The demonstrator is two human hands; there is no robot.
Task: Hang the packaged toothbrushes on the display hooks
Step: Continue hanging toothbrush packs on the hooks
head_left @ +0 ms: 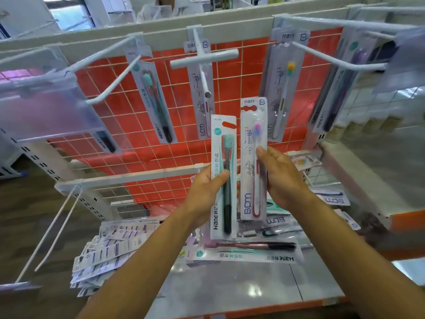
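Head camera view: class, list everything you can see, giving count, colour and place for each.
Hooks: several, white, along the rails.
Wire grid: one, white on red backing, behind the hooks.
Hanging packs: at least five, mixed colours, on the upper hooks.
Shelf: one, grey, bottom centre.
Loose packs: a pile, mixed colours, on the shelf.
Hane pack: one, teal-and-black brush, held up at centre.
BDM pack: one, pink-and-red brush, beside it.
Left hand: grips the Hane pack.
Right hand: grips the BDM pack.
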